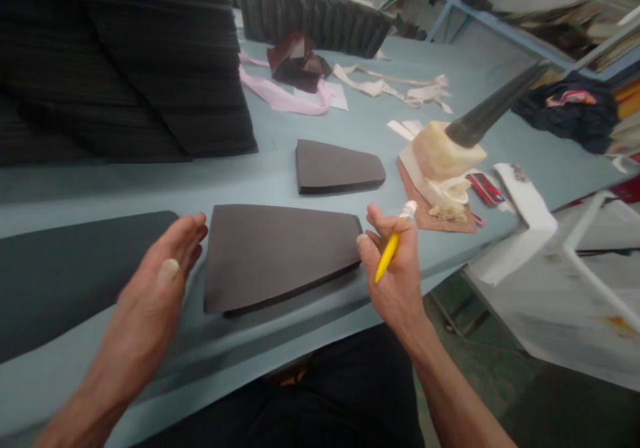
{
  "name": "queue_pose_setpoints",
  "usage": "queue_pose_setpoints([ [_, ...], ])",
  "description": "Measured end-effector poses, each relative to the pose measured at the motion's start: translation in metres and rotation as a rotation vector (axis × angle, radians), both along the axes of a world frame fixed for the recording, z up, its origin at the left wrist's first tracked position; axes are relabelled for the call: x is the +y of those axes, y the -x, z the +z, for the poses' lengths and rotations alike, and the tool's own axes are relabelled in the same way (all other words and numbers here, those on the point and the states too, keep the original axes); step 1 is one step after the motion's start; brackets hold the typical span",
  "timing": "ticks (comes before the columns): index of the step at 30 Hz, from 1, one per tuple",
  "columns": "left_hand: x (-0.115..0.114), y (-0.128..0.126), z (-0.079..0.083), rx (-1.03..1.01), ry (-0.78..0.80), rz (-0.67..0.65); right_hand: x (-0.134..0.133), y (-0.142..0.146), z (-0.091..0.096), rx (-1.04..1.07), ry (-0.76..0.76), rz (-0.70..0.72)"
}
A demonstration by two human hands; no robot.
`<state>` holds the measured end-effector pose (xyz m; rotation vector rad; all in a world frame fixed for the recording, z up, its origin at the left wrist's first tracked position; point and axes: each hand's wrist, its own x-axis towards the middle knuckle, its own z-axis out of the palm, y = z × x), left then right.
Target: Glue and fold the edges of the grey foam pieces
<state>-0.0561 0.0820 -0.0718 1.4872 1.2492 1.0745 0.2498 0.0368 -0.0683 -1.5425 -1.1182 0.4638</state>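
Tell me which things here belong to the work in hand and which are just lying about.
Seemingly in use:
- large tapered dark piece, between the left hand and right hand
- yellow pen, in the right hand

Apparently lying about:
- pink strip
- crumpled brown material
- red item

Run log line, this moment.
left hand: open, beside wide end of large piece | right hand: holding yellow pen-like tool, at narrow end | smaller piece: beyond

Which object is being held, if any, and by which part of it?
The right hand holds a yellow pen-like tool near its white end; the left hand holds nothing.
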Motion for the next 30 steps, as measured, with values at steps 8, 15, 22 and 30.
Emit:
queue_pose_setpoints([
  [8, -0.011, -0.024, 0.002, -0.173, 0.202, 0.018, 0.004, 0.016, -0.013, 0.061, -0.03, 0.001],
  [15, -0.018, -0.033, 0.005, -0.217, 0.16, 0.03, 0.002, 0.02, -0.013, 0.052, -0.039, 0.015],
  [22, -0.019, -0.035, 0.004, -0.173, 0.194, 0.021, 0.004, 0.023, -0.013, 0.032, -0.045, 0.021],
  [30, -0.02, -0.038, 0.003, -0.228, 0.227, 0.013, 0.004, 0.025, -0.014, 0.023, -0.046, 0.034],
])
